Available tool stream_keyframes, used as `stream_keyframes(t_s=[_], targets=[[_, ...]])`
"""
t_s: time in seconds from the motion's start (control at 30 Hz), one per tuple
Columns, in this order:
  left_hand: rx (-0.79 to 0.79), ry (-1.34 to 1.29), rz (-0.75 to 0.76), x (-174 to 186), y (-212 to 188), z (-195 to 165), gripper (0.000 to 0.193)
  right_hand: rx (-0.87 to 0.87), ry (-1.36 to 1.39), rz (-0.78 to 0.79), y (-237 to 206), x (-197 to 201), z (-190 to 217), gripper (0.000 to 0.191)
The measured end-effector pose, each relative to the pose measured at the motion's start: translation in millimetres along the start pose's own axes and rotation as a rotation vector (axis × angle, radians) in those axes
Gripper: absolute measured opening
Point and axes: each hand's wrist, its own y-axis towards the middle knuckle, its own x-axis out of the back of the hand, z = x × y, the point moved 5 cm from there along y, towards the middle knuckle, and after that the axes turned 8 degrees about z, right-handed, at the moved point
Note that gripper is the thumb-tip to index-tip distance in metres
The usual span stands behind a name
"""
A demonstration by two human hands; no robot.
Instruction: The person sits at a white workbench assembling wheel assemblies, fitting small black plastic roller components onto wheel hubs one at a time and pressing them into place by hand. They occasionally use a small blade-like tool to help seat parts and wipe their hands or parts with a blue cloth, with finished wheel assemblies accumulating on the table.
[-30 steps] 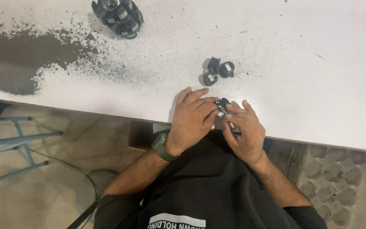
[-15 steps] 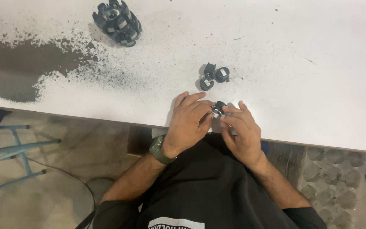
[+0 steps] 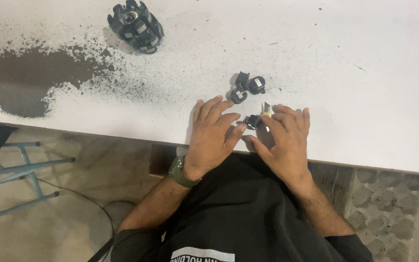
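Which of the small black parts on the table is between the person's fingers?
The small black part pinched between the left hand and right hand; the cluster of three black parts lies untouched just beyond the fingertips.

One head camera looked steeply down from above the person, fairly near, facing the worktop (image 3: pixel 355 48) edge, lap and floor below.
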Motion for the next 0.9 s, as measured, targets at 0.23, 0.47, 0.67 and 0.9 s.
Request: stream_keyframes(t_s=[0.23,0.47,0.67,0.9], targets=[[0.005,-0.099,0.012,-5,10,-2,0.01,0.0,0.028,0.008,-2,-4,-1,0.036],[-0.047,-0.154,0.039,9,14,5,0.009,0.064,0.081,0.027,-5,-3,-1,0.037],[-0.106,-0.145,0.048,8,14,-9,0.01,0.092,0.034,0.035,-7,-6,-1,0.038],[-0.18,-0.125,0.023,13,2,-19,0.011,0.058,0.027,-0.029,-12,-9,-7,0.036]])
